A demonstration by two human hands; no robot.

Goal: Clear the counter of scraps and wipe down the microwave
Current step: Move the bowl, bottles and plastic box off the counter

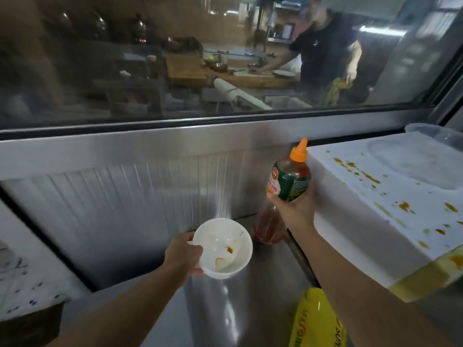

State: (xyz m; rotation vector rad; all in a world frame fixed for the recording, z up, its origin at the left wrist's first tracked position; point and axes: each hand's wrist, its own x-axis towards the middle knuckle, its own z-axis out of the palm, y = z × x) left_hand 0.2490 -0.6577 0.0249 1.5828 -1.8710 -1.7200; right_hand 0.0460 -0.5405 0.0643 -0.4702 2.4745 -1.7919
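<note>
My left hand (184,254) grips the rim of a white bowl (224,246) above the steel counter (240,309); a white spoon and a small food scrap with a brown sauce spot lie inside it. My right hand (295,206) holds a red sauce bottle (288,181) with an orange cap and a green label, lifted beside the microwave. The white microwave (390,211) stands at the right, its top spattered with yellow-brown stains.
A yellow bag (315,319) lies on the counter under my right forearm. A white spotted surface (25,279) sits at the left edge. The steel backsplash (125,196) rises behind, with a window above it; a person (325,51) works beyond the glass.
</note>
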